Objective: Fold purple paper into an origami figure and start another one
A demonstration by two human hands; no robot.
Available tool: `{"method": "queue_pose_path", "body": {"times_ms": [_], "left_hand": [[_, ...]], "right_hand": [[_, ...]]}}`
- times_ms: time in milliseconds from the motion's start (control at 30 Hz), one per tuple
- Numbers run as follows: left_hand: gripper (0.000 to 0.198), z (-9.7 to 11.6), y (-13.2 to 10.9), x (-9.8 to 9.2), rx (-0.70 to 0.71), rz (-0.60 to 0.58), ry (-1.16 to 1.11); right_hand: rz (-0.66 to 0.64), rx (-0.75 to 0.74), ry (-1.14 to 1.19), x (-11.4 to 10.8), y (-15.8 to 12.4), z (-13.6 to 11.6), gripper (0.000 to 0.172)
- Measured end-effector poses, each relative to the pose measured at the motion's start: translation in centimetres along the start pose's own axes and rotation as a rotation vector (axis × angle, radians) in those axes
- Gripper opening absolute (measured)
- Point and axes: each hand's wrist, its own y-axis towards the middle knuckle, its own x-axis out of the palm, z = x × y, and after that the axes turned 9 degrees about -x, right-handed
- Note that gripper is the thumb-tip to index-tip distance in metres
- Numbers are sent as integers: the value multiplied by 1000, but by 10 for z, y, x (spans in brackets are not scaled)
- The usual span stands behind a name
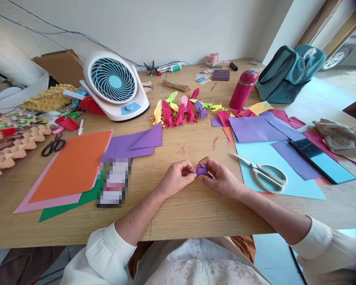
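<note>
Both my hands are closed in a pinch on the purple paper (203,171): my right hand (222,180) clasps its folded body between thumb and fingers, while my left hand (177,178) nips a small purple end, its fingertips just beside the right's. The paper is low over the table (172,215) straight ahead of me; fingers hide most of its shape, and I cannot tell whether it touches the wood. A thin edge shows at five o'clock, under my right hand. I judge it nearly weightless, crisp and barely slippery, ready to hold a crease but easy to tear or crush; the layered folds seem the best place to take hold, lightly, with fingertips.

Outward from it, the scissors (268,177) lie at three o'clock on a blue sheet (302,192), the phone (317,158) beyond. Folded figures (180,114) cluster between eleven and twelve; the flask (241,93) stands at one. Purple sheets (124,144) lie near ten, the orange sheet (72,166) at nine, the fan (115,82) between ten and eleven.
</note>
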Motion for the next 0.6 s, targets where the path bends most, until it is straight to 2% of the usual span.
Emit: {"method": "queue_pose_path", "body": {"times_ms": [200, 400, 600], "left_hand": [[7, 4, -3, 6, -52, 8, -107], [10, 3, -3, 2, -19, -19, -109], [3, -4, -3, 7, 58, 95, 15]], "right_hand": [[10, -15, -85, 0, 0, -7, 21], [-12, 3, -33, -1, 0, -5, 25], [-32, 26, -11, 1, 1, -5, 33]]}}
